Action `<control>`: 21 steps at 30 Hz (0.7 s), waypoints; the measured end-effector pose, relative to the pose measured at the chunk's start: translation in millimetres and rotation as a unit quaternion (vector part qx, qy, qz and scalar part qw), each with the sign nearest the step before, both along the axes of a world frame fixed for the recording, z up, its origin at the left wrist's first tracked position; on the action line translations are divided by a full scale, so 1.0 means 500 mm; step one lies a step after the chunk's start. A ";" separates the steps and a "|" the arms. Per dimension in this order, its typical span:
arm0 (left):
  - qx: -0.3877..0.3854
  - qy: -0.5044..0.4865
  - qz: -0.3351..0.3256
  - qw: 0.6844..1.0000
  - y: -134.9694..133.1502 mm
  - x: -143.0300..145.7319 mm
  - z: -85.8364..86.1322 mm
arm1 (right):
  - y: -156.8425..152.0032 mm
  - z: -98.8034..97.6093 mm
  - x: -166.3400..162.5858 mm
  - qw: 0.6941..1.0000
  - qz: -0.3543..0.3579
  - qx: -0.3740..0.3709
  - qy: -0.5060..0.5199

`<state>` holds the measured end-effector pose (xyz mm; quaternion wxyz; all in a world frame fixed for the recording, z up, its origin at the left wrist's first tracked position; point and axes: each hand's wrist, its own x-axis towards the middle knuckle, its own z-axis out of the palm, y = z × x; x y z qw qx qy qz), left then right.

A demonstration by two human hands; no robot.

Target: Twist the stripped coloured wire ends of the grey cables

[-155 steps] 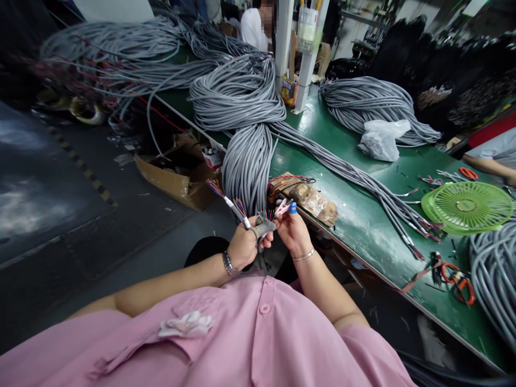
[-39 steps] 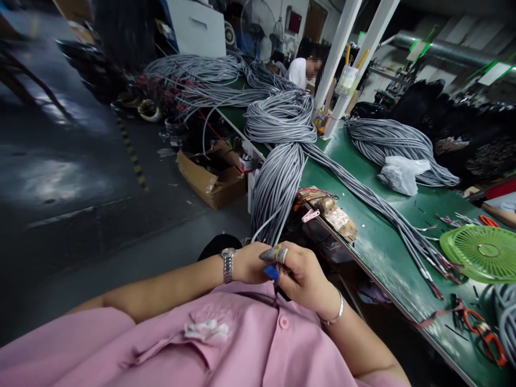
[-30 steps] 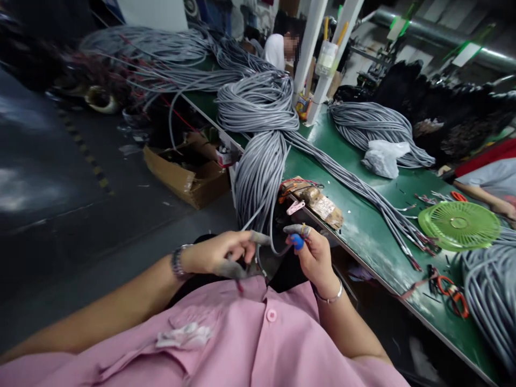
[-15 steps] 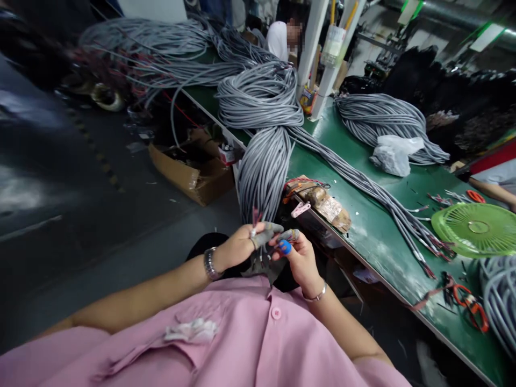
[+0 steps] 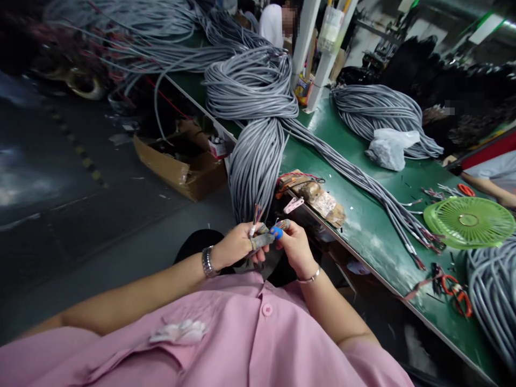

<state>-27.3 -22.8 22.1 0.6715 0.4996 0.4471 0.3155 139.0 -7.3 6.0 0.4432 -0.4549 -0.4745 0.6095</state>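
My left hand [image 5: 237, 244] is closed around a cable end, with thin coloured wires [image 5: 257, 213] fanning up above the thumb side. Grey finger covers sit on some of its fingers. My right hand [image 5: 297, 247], with a blue cover on one fingertip and a grey one on another, pinches fine wires against the left fingertips. The exact wire ends between the fingertips are too small to make out. Just beyond both hands, a thick bundle of grey cables [image 5: 258, 166] hangs over the edge of the green table [image 5: 310, 134].
On the table lie more coiled grey cables [image 5: 379, 115], a clear plastic bag [image 5: 390, 149], a taped cardboard piece [image 5: 322, 201] with a pink clip [image 5: 293, 205], a green fan cover [image 5: 470, 220] and orange-handled scissors [image 5: 457, 293]. A cardboard box [image 5: 181, 166] stands left, below the table edge. Co-workers sit farther off.
My fingertips have drawn closer together, and the left fingers now reach across to the right thumb. The coloured wires above my left hand show more spread. The whole view has shifted slightly.
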 end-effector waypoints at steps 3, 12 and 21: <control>0.001 0.036 -0.017 0.999 0.009 0.002 0.006 | 0.007 0.012 0.003 1.000 0.020 -0.022 -0.001; 0.084 0.116 0.017 0.990 0.008 0.000 0.005 | 0.014 0.001 0.007 1.000 0.019 -0.004 0.011; -0.001 0.003 0.116 0.993 0.011 0.010 -0.014 | 0.004 -0.019 0.003 0.999 -0.023 0.027 0.014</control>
